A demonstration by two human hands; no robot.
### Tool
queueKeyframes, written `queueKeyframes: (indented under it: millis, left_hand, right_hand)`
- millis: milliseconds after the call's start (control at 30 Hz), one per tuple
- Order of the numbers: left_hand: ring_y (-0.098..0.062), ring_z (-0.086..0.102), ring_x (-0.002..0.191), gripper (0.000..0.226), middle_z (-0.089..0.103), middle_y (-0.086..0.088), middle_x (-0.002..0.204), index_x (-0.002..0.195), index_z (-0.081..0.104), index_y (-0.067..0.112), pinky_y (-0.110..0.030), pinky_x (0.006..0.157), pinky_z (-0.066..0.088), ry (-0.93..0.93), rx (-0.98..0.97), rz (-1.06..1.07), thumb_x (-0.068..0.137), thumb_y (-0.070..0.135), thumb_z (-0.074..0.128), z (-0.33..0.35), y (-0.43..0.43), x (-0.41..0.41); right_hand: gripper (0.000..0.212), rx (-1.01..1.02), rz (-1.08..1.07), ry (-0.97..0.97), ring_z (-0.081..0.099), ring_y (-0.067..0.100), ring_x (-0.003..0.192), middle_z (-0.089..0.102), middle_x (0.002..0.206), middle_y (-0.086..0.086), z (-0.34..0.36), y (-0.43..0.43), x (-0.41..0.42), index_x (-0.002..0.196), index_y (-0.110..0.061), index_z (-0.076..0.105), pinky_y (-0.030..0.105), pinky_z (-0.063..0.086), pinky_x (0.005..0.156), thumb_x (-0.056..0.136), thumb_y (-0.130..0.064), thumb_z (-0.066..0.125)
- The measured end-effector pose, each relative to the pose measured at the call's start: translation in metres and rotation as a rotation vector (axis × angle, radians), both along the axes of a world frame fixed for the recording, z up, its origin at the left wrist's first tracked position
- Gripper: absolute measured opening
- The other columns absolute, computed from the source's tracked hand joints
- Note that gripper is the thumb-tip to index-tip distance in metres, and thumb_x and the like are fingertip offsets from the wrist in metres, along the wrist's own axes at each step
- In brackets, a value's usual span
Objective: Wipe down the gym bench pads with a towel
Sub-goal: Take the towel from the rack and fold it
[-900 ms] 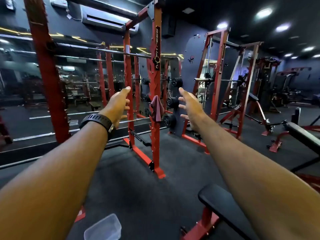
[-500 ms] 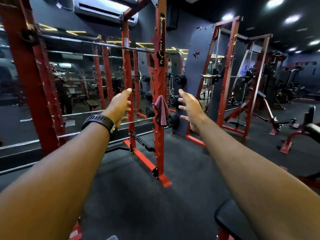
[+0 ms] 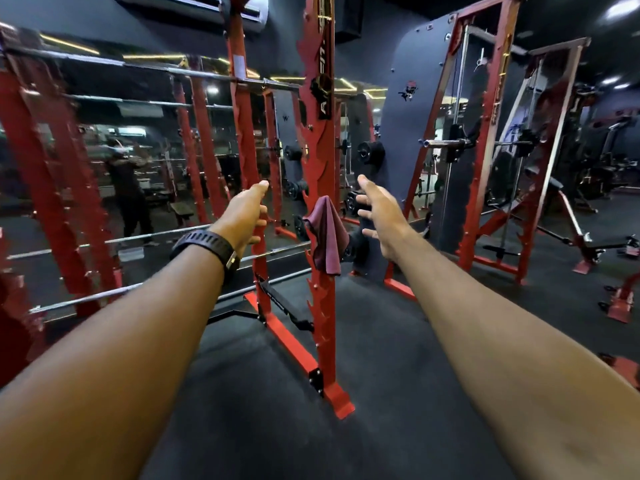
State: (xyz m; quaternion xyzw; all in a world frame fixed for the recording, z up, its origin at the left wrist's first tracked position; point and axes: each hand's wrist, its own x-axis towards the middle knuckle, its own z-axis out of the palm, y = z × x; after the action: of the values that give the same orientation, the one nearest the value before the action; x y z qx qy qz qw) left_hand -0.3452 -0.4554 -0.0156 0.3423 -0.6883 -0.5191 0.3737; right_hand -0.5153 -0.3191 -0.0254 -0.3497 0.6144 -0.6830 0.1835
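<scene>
Closer now, the towel (image 3: pixel 327 233) hangs mid-frame on the rack (image 3: pixel 320 150); left hand (image 3: pixel 242 216) and right hand (image 3: pixel 381 220) reach, fingers spread, empty. Fetching step: next, grasp it.

red squat rack upright (image 3: pixel 320 161) centre, barbell (image 3: pixel 156 69) racked left of it, mirror wall (image 3: pixel 145 140) behind it, weight plates (image 3: pixel 370 153) just right of it, Smith machine (image 3: pixel 446 143) further right, air-con unit (image 3: pixel 194 6) above-left, black rubber floor (image 3: pixel 374 358) under it
</scene>
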Motion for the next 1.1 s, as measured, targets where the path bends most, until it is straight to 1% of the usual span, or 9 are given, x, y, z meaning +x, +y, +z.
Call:
queueKeyframes:
  millis: [133, 367, 600, 733, 800, 867, 900, 1000, 1100]
  left_hand:
    - [-0.022, 0.056, 0.115, 0.056, 0.057, -0.003, 0.130, 0.142, 0.047, 0.017, -0.042, 0.090, 0.046, -0.030, 0.021, -0.007, 0.102, 0.055, 0.037, -0.005, -0.064, -0.062]
    - [-0.025, 0.053, 0.119, 0.057, 0.054, -0.004, 0.135, 0.147, 0.043, 0.019, -0.051, 0.106, 0.042, -0.026, 0.044, -0.028, 0.103, 0.054, 0.035, -0.027, -0.179, -0.160]
    - [-0.023, 0.051, 0.107, 0.052, 0.052, -0.004, 0.124, 0.139, 0.049, 0.017, -0.039, 0.086, 0.040, -0.084, 0.049, -0.120, 0.102, 0.053, 0.037, -0.043, -0.322, -0.273]
    - [-0.021, 0.049, 0.113, 0.048, 0.052, -0.003, 0.126, 0.141, 0.049, 0.013, -0.033, 0.090, 0.037, -0.113, 0.063, -0.153, 0.104, 0.044, 0.041, -0.054, -0.394, -0.337]
    - [-0.015, 0.051, 0.107, 0.033, 0.055, 0.004, 0.115, 0.133, 0.052, 0.021, -0.029, 0.080, 0.040, -0.117, 0.077, -0.175, 0.106, 0.037, 0.040, -0.067, -0.418, -0.361]
    - [-0.007, 0.048, 0.081, 0.014, 0.050, 0.012, 0.090, 0.105, 0.054, 0.026, -0.024, 0.063, 0.036, -0.149, 0.074, -0.190, 0.106, 0.032, 0.042, -0.083, -0.435, -0.380]
    - [-0.006, 0.045, 0.074, 0.016, 0.048, 0.011, 0.083, 0.095, 0.055, 0.023, -0.024, 0.058, 0.034, -0.171, 0.071, -0.193, 0.105, 0.031, 0.045, -0.092, -0.446, -0.392]
    - [-0.012, 0.054, 0.072, 0.016, 0.055, 0.002, 0.082, 0.110, 0.060, 0.008, -0.015, 0.046, 0.039, -0.152, 0.076, -0.195, 0.101, 0.020, 0.054, -0.111, -0.470, -0.419]
    - [-0.003, 0.055, 0.068, 0.013, 0.057, 0.002, 0.092, 0.115, 0.047, 0.018, -0.006, 0.046, 0.040, -0.185, 0.134, -0.217, 0.103, 0.015, 0.050, -0.126, -0.485, -0.437]
  right_hand:
    - [0.057, 0.012, -0.001, -0.036, 0.053, 0.019, 0.118, 0.054, 0.133, -0.002, -0.003, -0.068, -0.061, 0.144, -0.024, 0.049, 0.043, 0.041, 0.096, 0.099, -0.060, 0.045]
    - [0.049, 0.056, -0.023, 0.037, 0.053, 0.020, 0.117, 0.055, 0.129, -0.002, -0.020, -0.176, -0.148, 0.137, -0.023, 0.053, 0.033, 0.043, 0.078, 0.100, -0.055, 0.047]
    - [0.034, 0.065, -0.053, 0.061, 0.051, -0.006, 0.081, 0.058, 0.111, -0.008, -0.033, -0.321, -0.241, 0.129, -0.018, 0.060, 0.013, 0.039, 0.062, 0.102, -0.039, 0.054]
    - [0.024, 0.066, -0.052, 0.018, 0.058, -0.008, 0.073, 0.059, 0.093, -0.015, -0.037, -0.391, -0.293, 0.116, -0.019, 0.060, 0.006, 0.042, 0.051, 0.104, -0.036, 0.050]
    - [0.025, 0.077, -0.050, -0.009, 0.057, -0.010, 0.066, 0.057, 0.089, -0.015, -0.043, -0.419, -0.316, 0.116, -0.016, 0.061, 0.001, 0.038, 0.046, 0.104, -0.035, 0.050]
    - [0.025, 0.109, -0.084, -0.001, 0.056, -0.003, 0.082, 0.060, 0.098, -0.012, -0.053, -0.445, -0.337, 0.118, -0.014, 0.063, -0.002, 0.037, 0.050, 0.103, -0.030, 0.052]
    - [0.024, 0.118, -0.109, 0.018, 0.056, 0.004, 0.096, 0.062, 0.108, -0.008, -0.061, -0.459, -0.353, 0.120, -0.011, 0.064, -0.003, 0.037, 0.057, 0.103, -0.023, 0.053]
    - [0.038, 0.158, -0.114, 0.095, 0.051, 0.011, 0.123, 0.059, 0.135, 0.005, -0.084, -0.490, -0.388, 0.134, -0.006, 0.061, 0.001, 0.038, 0.080, 0.098, -0.004, 0.053]
    - [0.042, 0.185, -0.094, 0.075, 0.050, 0.015, 0.130, 0.057, 0.138, 0.007, -0.096, -0.512, -0.410, 0.137, -0.007, 0.059, 0.015, 0.038, 0.093, 0.097, -0.002, 0.050]
